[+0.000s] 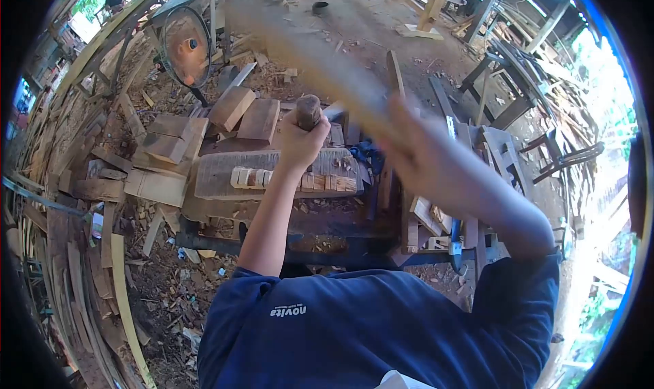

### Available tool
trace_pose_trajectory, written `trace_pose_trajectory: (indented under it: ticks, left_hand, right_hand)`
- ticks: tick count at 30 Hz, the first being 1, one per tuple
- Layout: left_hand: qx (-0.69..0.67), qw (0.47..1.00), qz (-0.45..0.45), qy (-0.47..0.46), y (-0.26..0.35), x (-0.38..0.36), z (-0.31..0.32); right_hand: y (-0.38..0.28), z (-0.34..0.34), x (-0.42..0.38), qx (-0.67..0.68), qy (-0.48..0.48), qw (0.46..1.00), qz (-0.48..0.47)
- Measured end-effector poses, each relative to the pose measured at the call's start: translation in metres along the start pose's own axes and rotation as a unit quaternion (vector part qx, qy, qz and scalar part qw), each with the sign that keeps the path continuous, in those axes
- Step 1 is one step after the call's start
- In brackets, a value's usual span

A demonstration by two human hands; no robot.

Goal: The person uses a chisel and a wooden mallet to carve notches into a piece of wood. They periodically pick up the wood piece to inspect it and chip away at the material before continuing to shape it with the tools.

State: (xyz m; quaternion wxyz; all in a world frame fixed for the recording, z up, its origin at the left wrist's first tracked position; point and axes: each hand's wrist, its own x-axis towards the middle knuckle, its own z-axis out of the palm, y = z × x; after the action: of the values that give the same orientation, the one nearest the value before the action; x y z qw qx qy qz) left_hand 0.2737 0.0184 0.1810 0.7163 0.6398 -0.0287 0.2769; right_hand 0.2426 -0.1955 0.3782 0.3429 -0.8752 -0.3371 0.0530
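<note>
My left hand [302, 144] is wrapped round the upright handle of a chisel [308, 110]; its round wooden end faces up and its blade is hidden below. Raised at the right, my right hand [407, 140] grips a long wooden mallet [320, 58], smeared by motion and slanting up to the far left. Beneath my left forearm lies a notched wood strip [327, 183] with several pale cuts along it. It rests on a thick grey-brown board [214, 179] on the workbench.
Wood blocks [231, 107] lie behind and left of the board. A round fan [187, 46] stands at the far left. A dark blue cloth [368, 156] lies right of the board. Loose timber and a wooden chair [562, 154] are at the right; chips cover the ground.
</note>
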Motion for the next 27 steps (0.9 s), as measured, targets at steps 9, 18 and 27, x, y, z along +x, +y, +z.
trace_pose_trajectory:
  ticks: [9,18,27]
  left_hand:
    - [0.060,0.998,0.010,0.014,-0.016,-0.010,-0.008]
    - [0.007,0.999,0.046,-0.022,0.026,0.001,-0.019]
    - [0.012,1.000,0.012,-0.003,0.025,0.004,-0.027]
  right_hand:
    - [-0.024,-0.016,-0.003,0.010,0.100,0.994,-0.053]
    - [0.018,0.004,-0.017,0.212,0.125,0.969,-0.012]
    - [0.058,0.017,-0.024,0.263,0.067,0.962,0.036]
